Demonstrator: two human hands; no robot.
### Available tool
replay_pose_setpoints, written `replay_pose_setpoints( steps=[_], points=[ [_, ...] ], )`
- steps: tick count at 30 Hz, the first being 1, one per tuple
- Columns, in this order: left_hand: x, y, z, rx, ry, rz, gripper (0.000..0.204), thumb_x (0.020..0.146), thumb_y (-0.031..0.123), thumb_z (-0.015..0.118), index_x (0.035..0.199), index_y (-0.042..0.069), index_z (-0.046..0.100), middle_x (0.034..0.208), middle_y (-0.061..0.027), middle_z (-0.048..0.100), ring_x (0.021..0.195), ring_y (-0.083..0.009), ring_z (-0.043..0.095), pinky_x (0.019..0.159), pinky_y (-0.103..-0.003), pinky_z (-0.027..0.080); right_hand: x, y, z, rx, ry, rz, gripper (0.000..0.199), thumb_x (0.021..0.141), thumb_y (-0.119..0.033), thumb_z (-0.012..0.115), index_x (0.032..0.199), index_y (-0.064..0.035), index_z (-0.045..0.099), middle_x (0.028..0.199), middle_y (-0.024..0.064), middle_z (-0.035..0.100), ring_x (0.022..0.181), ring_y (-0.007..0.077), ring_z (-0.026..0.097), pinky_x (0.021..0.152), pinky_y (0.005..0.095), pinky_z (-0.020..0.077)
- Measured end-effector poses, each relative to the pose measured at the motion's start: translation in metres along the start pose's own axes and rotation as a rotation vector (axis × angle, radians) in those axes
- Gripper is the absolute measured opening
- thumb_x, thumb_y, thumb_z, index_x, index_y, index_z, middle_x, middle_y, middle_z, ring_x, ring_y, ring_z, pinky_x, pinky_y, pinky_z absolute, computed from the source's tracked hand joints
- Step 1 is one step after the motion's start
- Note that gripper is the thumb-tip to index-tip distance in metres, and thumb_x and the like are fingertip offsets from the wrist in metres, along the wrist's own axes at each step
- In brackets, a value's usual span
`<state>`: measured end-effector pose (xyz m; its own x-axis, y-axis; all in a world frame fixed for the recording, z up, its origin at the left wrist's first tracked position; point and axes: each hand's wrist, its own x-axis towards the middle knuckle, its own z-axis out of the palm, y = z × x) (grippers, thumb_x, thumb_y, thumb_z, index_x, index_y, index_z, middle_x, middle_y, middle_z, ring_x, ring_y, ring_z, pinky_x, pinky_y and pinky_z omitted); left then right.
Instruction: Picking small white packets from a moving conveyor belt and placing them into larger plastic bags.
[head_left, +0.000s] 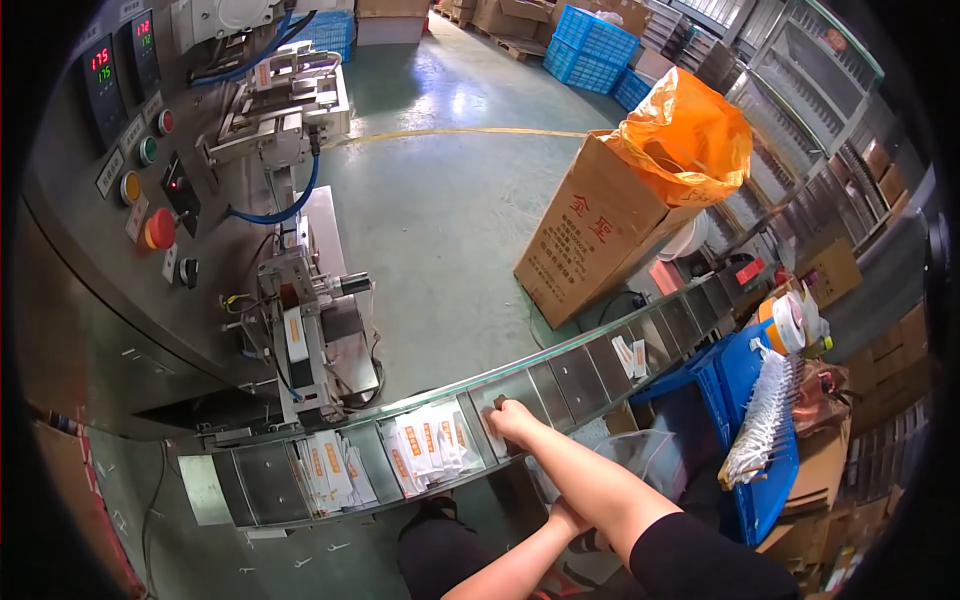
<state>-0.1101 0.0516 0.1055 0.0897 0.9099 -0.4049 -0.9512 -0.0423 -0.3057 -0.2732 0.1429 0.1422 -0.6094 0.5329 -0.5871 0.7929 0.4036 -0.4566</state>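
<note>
Two bare forearms cross nearest the body, so the left hand [568, 518], mostly hidden against the right forearm, could be slow to get free if both were wanted at once; I cannot tell whether its fingers hold anything. Just beyond, the right hand [513, 421] is apart from it, fingers curled low over the conveyor [578, 385]. Whether they grip something is unclear. If the belt runs, a metal divider could catch those knuckles.

Left of that hand, white packets [432, 447] with orange print lie in one compartment, overlapping unevenly; a sleeve or wrist sweeping left could knock some over the near rail. The pile farther left [338, 470] is fanned out too, so its count could be misjudged. Farther right, a small batch [630, 357] lies loosely in its compartment.

Beyond the belt, a tall carton [600, 225] leans, its orange bag [690, 130] bulging; a bump could tip it.
</note>
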Motion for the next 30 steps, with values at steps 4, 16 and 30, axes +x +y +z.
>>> replay_pose_setpoints(
  steps=[4, 16, 30],
  points=[
    [-0.097, 0.019, 0.139, 0.888, -0.034, 0.064, 0.044, 0.091, 0.035, 0.036, 0.124, 0.006, 0.035, 0.129, -0.0047, 0.036, 0.116, -0.0103, 0.033, 0.095, -0.027, 0.027, 0.001, -0.004, 0.004, 0.657, -0.102, 0.203, 0.045, 0.086, -0.039, 0.041, 0.094, 0.0016, 0.059, 0.084, 0.0105, 0.062, 0.079, 0.0195, 0.056, 0.071, 0.0333, 0.0441],
    [-0.008, -0.009, 0.005, 1.614, -0.068, 0.753, 0.044, 0.096, 0.030, 0.026, 0.131, 0.004, 0.032, 0.135, -0.0129, 0.033, 0.124, -0.0201, 0.031, 0.103, -0.030, 0.023, -0.086, -0.074, -0.018, 0.977, -0.118, -0.056, 0.035, 0.078, -0.004, 0.052, 0.111, -0.0022, 0.040, 0.095, 0.0091, 0.053, 0.089, 0.0179, 0.054, 0.071, 0.0333, 0.0470],
    [-0.021, -0.015, 0.013, 2.153, 0.116, 0.771, 0.065, 0.082, 0.013, 0.044, 0.139, 0.010, 0.013, 0.143, -0.0169, 0.016, 0.124, -0.0334, 0.033, 0.100, -0.033, 0.028, -0.048, -0.104, 0.085, 0.074, 0.005, -0.026, 0.122, 0.055, -0.045, 0.077, 0.132, 0.0104, 0.000, 0.116, 0.0216, 0.046, 0.106, 0.0269, 0.050, 0.090, 0.0311, 0.0409]
  ],
)
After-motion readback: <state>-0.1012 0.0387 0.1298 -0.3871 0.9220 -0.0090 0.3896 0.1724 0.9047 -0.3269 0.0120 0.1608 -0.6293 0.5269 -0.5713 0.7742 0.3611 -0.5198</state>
